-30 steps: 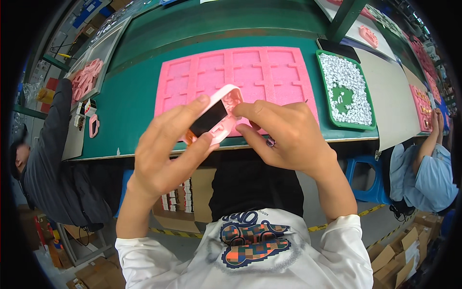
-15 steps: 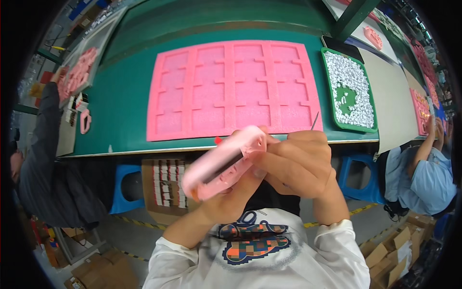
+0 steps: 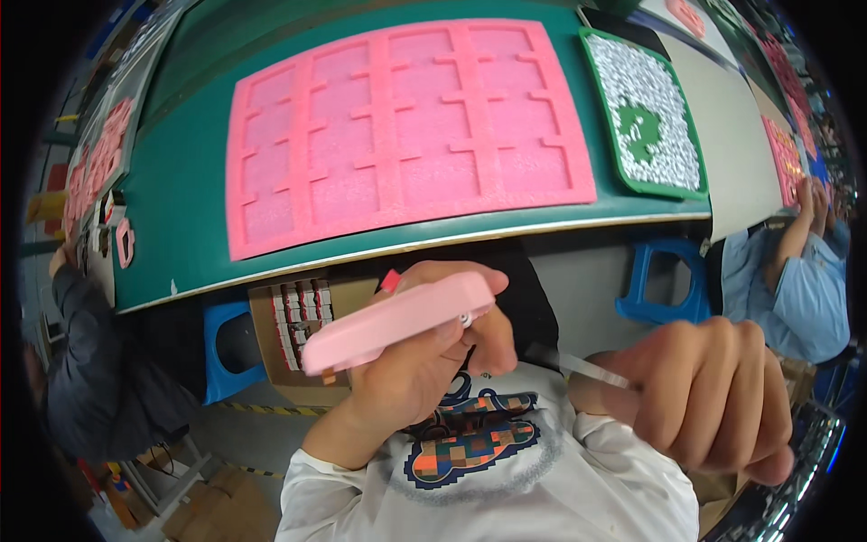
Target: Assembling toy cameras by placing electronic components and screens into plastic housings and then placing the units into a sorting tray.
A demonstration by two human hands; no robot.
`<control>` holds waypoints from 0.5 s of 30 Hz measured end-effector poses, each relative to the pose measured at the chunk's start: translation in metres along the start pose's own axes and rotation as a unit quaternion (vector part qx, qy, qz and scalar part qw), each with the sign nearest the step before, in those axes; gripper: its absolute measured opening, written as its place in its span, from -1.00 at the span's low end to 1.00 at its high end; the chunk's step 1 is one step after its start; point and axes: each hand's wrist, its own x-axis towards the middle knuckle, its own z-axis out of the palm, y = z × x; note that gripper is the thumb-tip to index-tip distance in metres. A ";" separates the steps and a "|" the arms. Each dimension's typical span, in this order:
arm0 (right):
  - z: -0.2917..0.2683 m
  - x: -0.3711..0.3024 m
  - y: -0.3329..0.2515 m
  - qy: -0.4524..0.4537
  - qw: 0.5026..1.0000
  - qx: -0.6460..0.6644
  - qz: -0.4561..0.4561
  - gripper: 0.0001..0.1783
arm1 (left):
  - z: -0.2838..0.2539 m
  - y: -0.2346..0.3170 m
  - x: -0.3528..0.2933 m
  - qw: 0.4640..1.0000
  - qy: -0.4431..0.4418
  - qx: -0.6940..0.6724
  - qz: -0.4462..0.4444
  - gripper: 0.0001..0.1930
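In front of my chest, my left hand (image 3: 411, 361) grips a pink plastic housing (image 3: 397, 318), tilted with its smooth side up. A small white round part (image 3: 466, 319) shows at its right end, beside my fingers. A red bit (image 3: 390, 281) sticks out along its far edge, and a small orange-brown piece (image 3: 329, 375) below its left end. My right hand (image 3: 709, 397) is closed in a fist, off to the right and apart from the housing. Slim metal tweezers (image 3: 596, 369), partly hidden and blurred, point out of it toward the left hand.
A pink foam tray (image 3: 397, 117) with square recesses lies on the green table (image 3: 181, 217). Right of it stands a green tray (image 3: 618, 154) of small white parts. Blue stools (image 3: 664, 285), a carton (image 3: 302, 384) and co-workers at both sides (image 3: 777, 298) surround me.
My right hand has drawn away from the housing, down and to the right, with the tweezers. The housing has turned, hiding its open side. My view has shifted, so the table appears higher.
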 end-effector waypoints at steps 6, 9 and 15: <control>0.014 0.005 0.000 0.020 0.969 0.244 0.034 -0.38 | 0.003 0.001 -0.007 0.998 -0.058 -0.035 0.002 -0.70; 0.017 0.002 -0.003 0.042 0.978 0.199 0.051 -0.37 | -0.001 -0.002 -0.006 0.996 -0.088 0.005 0.029 -0.70; 0.016 -0.001 -0.024 0.011 0.974 0.170 0.147 -0.37 | 0.002 -0.008 -0.012 0.995 -0.085 -0.049 0.026 -0.72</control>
